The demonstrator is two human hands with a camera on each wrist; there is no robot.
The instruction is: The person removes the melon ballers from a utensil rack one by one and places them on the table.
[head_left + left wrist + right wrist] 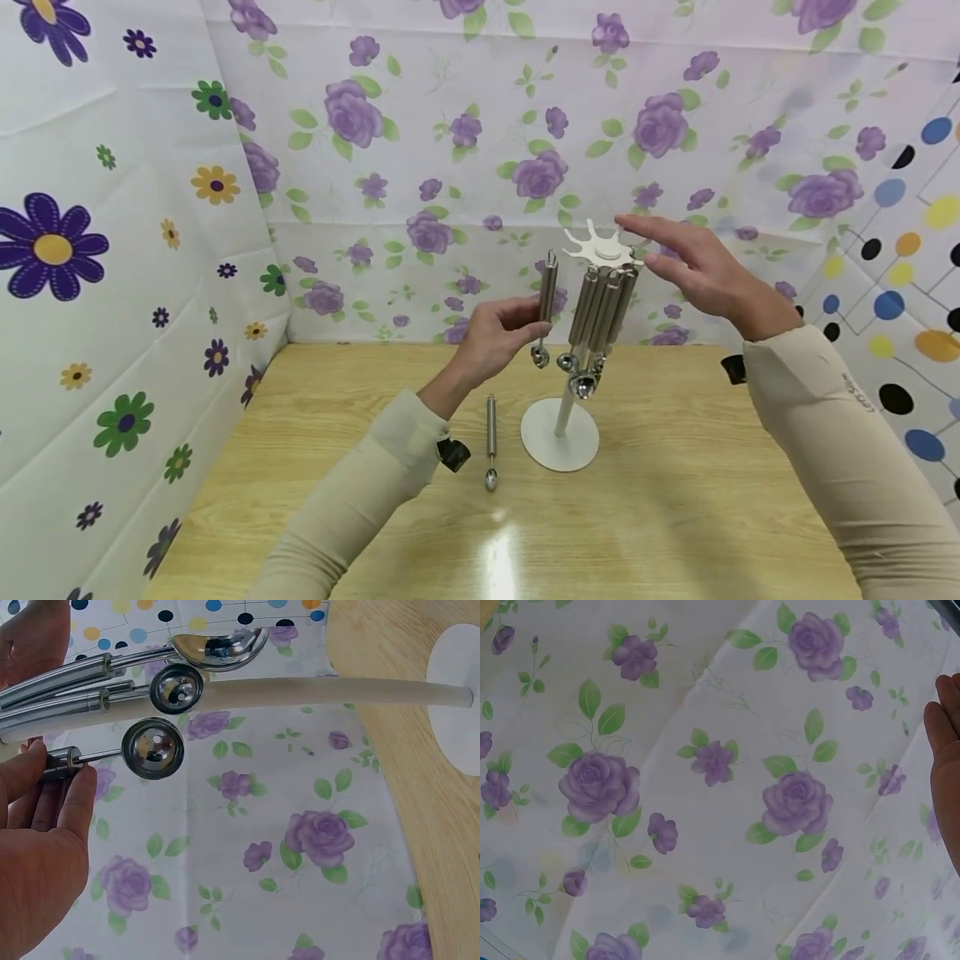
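Observation:
My left hand (495, 337) pinches a steel melon baller (549, 287) by the lower part of its handle. It hangs upright at the left side of a white hook stand (606, 247), its handle's top loop near a hook tip. In the left wrist view its round scoop (153, 748) points away from my fingers. Several steel-handled scoops (600, 312) dangle close together from the stand's front and right hooks. My right hand (697, 267) is at the stand's right, fingers extended, index fingertip and thumb right at the hooks. Only that hand's edge shows in the right wrist view.
Another small steel scoop (491, 433) lies on the wooden table (360, 500), left of the stand's round white base (540, 442). Flowered cloth (420, 167) hangs behind the table, with patterned cloth at both sides.

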